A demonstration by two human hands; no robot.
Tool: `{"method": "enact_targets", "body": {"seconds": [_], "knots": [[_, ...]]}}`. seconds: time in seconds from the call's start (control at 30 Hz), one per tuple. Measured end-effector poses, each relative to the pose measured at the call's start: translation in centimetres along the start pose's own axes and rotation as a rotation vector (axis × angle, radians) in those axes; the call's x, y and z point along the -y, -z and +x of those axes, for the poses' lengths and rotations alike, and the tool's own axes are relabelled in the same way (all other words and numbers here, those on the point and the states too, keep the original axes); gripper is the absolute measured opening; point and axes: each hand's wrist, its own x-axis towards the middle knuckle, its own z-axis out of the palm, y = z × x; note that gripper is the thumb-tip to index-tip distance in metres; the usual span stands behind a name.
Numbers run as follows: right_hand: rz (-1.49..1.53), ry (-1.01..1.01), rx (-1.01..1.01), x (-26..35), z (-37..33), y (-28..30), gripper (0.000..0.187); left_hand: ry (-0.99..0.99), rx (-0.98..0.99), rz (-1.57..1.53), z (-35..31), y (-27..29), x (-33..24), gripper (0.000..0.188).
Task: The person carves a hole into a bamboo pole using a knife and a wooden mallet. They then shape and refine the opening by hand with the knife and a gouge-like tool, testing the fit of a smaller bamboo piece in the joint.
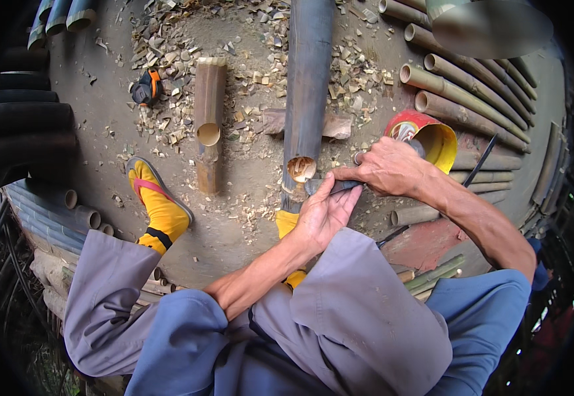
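Note:
A dark bamboo pole point(307, 86) runs away from me, its near end bearing a round carved hole point(301, 169) with pale chips inside. Just right of that hole, a dark flat-bladed chisel point(341, 187) lies across the fingers of my left hand point(320, 214), palm upward, thumb against the blade. My right hand point(389, 165) is closed above the tool, its index finger reaching toward the blade; its grip is partly hidden. Left of the pole lies a shorter bamboo piece point(210, 99) with a similar hole.
A flat block point(336, 127) sits under the pole. Beside my right hand is a red and yellow tin point(443, 148). Several bamboo poles point(465, 79) line the right. Chips point(161, 39) and an orange-black tape measure point(147, 87) lie ahead. My yellow-socked foot point(158, 204) is left.

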Motion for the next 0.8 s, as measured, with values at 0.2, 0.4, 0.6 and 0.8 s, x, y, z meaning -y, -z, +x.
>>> {"method": "enact_targets", "body": {"seconds": [0.2, 0.4, 0.6, 0.8], "knots": [[0.508, -0.179, 0.016, 2.0, -0.3, -3.5, 0.063, 0.063, -0.254, 0.368, -1.1, -1.7, -1.6, 0.031], [1.130, -0.293, -0.437, 8.9, 0.4, -10.0, 0.056, 0.195, -0.388, 0.917, -1.0, -0.5, -3.9, 0.032], [1.239, -0.614, -0.421, 13.8, 3.7, -9.4, 0.060, 0.217, -0.344, 1.303, -2.8, -0.5, -7.0, 0.032], [1.686, -0.301, -0.947, 12.9, 1.3, -5.9, 0.060, -0.121, 0.375, 1.280, -7.5, 0.2, -4.6, 0.072]]}}
